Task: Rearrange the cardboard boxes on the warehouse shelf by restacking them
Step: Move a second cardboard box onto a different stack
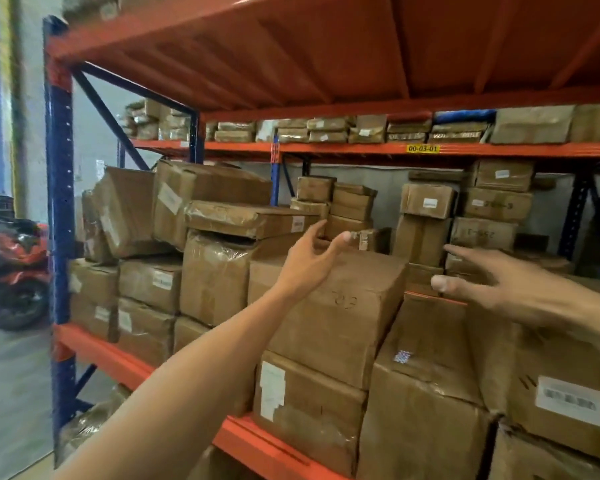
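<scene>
Brown cardboard boxes fill the orange shelf point(125, 362). A large box point(347, 313) with handwriting on its front sits on top of a labelled box point(309, 410) in the middle. My left hand point(312, 258) reaches over that large box's top left corner, fingers spread and holding nothing. My right hand point(492, 289) hovers to the right of the box, fingers apart and empty, above a big box point(426, 393) at the lower right. A flat taped box point(246, 218) lies on a torn box point(215, 275) just left of my left hand.
A blue upright post point(59, 202) bounds the rack on the left. Beyond it stands a red motorbike point(14, 268) on the grey floor. An orange deck point(291, 46) hangs low overhead. Smaller boxes point(426, 223) are stacked deeper on the shelf.
</scene>
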{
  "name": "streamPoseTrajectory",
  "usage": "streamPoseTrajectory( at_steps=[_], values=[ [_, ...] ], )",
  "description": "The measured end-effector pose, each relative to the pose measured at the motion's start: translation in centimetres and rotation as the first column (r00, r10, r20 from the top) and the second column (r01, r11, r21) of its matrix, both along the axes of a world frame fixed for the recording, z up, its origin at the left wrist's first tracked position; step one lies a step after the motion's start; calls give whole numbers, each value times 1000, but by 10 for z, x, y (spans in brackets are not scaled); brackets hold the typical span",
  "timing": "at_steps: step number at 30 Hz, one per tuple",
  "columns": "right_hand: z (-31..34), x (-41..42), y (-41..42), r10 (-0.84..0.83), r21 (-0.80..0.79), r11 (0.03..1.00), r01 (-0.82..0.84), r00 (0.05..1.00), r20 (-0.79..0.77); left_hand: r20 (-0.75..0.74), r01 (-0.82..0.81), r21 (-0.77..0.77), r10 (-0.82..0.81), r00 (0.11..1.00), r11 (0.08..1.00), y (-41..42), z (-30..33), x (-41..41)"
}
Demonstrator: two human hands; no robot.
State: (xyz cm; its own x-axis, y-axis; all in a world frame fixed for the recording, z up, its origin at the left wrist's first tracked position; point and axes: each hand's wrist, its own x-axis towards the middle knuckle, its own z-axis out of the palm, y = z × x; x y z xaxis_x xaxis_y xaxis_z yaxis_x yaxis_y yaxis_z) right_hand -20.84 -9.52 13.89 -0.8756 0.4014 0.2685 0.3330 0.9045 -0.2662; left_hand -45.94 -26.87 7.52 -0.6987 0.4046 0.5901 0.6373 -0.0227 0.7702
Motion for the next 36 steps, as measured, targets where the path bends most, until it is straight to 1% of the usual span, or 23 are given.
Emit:
streamPoseTrajectory(
  at_steps=[1,3,4,5,7,9,10,11,12,14,15,17,19,21,23,25,27,29,31,34,36],
  values=[
    [0,-21,-14,-12,51,999,10,999,37,-14,-40,18,41,999,999,-14,2,-18],
    [-7,-63,-37,22,31,999,-23,999,35,-31,-129,34,130,991,991,-44,5,-56],
    [-11,-88,-44,53,-13,999,-53,998,18,-40,-177,36,178,983,984,-59,6,-74],
    [-14,-111,-53,64,-93,994,-63,998,10,-63,-226,32,228,972,973,-75,7,-93],
    [-18,-151,-79,101,-168,980,-103,995,-25,-183,-345,-44,331,925,938,-105,8,-124],
    [-21,-198,-98,79,-255,962,-94,995,-66,-330,-456,-170,386,861,873,-136,10,-154],
    [-21,-218,-106,72,-311,945,-96,994,-87,-372,-484,-211,389,843,849,-150,12,-167],
    [-21,-238,-111,79,-382,916,-120,989,-122,-375,-495,-240,390,841,835,-162,15,-178],
    [-21,-257,-116,79,-466,872,-150,983,-168,-350,-492,-260,394,850,831,-172,19,-190],
    [-18,-286,-130,81,-622,751,-222,966,-247,-253,-473,-287,410,876,833,-187,23,-213],
    [-16,-295,-140,94,-666,699,-262,956,-278,-193,-454,-291,413,890,842,-193,25,-222],
    [-14,-316,-155,95,-710,640,-294,947,-307,-54,-368,-283,368,928,886,-201,26,-238],
    [-14,-336,-166,64,-724,623,-298,941,-332,75,-256,-227,279,957,940,-204,24,-249],
    [-12,-354,-173,-19,-732,624,-273,931,-364,175,-181,-141,205,963,973,-203,23,-257],
    [-11,-367,-175,-102,-759,611,-226,928,-358,235,-141,-52,150,960,989,-198,25,-262],
    [-10,-373,-175,-140,-786,591,-179,937,-319,294,-90,15,81,952,996,-193,33,-263],
    [-9,-376,-177,-158,-797,582,-162,939,-305,346,-89,41,69,936,995,-188,38,-268],
    [-7,-380,-175,-202,-817,546,-187,917,-345,402,-99,70,63,914,993,-183,44,-268],
    [-5,-382,-176,-248,-830,508,-230,884,-396,494,-92,154,4,869,984,-177,51,-264],
    [-5,-378,-177,-273,-824,501,-265,855,-441,588,-112,254,-61,807,961,-163,58,-251],
    [-6,-371,-175,-276,-812,511,-280,842,-464,600,-144,295,-66,798,945,-153,60,-247]
  ],
)
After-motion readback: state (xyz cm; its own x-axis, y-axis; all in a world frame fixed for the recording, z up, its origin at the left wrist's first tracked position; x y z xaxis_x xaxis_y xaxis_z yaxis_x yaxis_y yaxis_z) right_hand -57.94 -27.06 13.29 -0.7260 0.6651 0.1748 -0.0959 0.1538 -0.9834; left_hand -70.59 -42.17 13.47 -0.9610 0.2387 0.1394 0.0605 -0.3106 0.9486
